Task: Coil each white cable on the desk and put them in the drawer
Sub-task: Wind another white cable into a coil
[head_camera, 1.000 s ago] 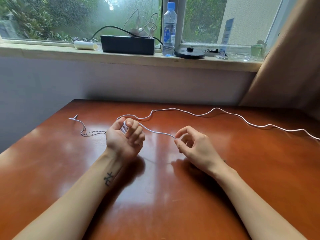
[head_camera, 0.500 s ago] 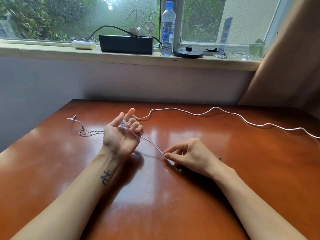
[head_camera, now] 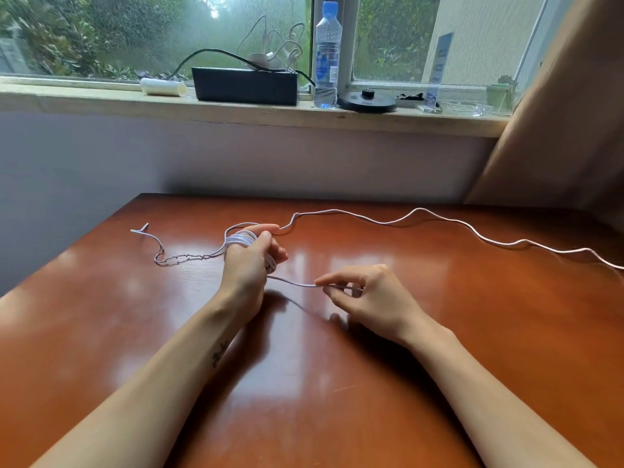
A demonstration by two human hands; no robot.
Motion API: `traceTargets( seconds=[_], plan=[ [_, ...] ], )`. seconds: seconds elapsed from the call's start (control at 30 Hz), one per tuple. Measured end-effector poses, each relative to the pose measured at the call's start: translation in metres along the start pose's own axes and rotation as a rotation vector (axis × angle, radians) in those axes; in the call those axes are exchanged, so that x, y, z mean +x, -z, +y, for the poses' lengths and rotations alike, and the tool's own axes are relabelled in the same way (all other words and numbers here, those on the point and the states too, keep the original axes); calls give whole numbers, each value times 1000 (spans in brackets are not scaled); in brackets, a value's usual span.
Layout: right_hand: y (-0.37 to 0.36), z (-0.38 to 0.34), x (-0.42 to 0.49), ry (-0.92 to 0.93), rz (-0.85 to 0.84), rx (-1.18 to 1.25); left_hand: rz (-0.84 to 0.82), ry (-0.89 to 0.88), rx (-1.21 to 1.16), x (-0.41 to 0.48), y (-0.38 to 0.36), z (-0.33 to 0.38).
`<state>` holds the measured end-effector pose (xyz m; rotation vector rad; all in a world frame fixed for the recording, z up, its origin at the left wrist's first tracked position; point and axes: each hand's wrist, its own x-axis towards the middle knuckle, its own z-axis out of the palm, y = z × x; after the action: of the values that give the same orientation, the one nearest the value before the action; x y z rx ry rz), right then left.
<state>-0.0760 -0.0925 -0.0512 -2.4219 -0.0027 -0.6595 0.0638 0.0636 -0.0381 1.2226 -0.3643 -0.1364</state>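
Observation:
A long white cable (head_camera: 435, 216) lies across the brown desk (head_camera: 337, 383), trailing off the right edge. Several turns of it are wound round the fingers of my left hand (head_camera: 251, 256), which curls round the coil at the desk's middle left. The cable's short tail with its plug (head_camera: 143, 228) runs out to the left. My right hand (head_camera: 368, 298) pinches a stretch of the cable between thumb and forefinger, just right of the left hand. No drawer is in view.
On the windowsill (head_camera: 236, 109) stand a black box (head_camera: 245, 86) with more white cables (head_camera: 273, 45) on top, a water bottle (head_camera: 327, 55), a black round base (head_camera: 367, 101) and a white roll (head_camera: 163, 86). A brown curtain (head_camera: 567, 113) hangs at the right.
My left hand has turned palm-down and closed over the coil, with another turn laid round its fingers. My right hand has carried the pinched cable below and to the right of the left hand.

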Motion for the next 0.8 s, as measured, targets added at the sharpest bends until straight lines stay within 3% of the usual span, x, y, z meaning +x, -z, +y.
traceTargets(
  seconds=[0.13,0.47,0.8],
  plan=[
    [6,0,0,7,100,-43,24,-113,168,-4,2,1],
    [13,-12,-1,123,321,-169,-187,-267,506,-12,3,-6],
    [14,-21,-2,87,408,-192,-366,-207,461,-28,-7,6]
  ],
)
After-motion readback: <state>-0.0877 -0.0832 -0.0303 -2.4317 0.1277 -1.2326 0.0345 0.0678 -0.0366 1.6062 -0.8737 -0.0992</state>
